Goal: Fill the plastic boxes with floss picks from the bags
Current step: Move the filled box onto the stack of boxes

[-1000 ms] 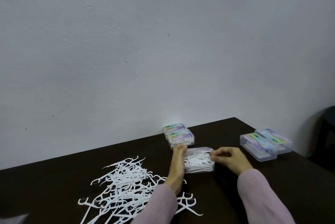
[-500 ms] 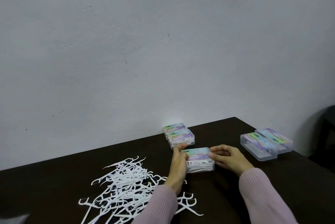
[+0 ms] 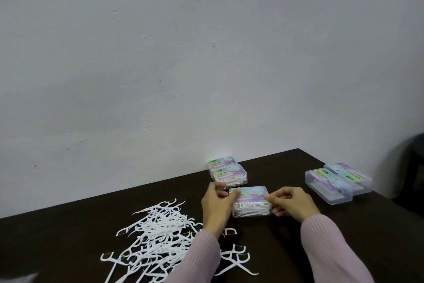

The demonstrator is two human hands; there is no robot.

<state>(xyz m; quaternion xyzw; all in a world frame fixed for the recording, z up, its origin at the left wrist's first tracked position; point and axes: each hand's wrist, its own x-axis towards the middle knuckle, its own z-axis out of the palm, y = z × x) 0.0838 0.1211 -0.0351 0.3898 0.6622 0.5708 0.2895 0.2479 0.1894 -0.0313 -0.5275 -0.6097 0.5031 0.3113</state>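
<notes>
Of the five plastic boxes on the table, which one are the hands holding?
The middle box, full of floss picks, gripped by the left hand and right hand. Two pairs sit apart, untouched.

Sleeves: you wear long pale pink sleeves, one on each arm, the left sleeve [image 3: 197, 259] and the right sleeve [image 3: 332, 250].
Fabric: a fine ribbed knit, plain, with no print.
Cuffs: they end snug at your wrists.
Hands: your left hand [image 3: 218, 204] and right hand [image 3: 293, 202] are bare.

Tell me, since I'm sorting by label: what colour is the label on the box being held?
Pastel blue-to-pink with a yellow-green strip, on the held box's lid, head view.
</notes>
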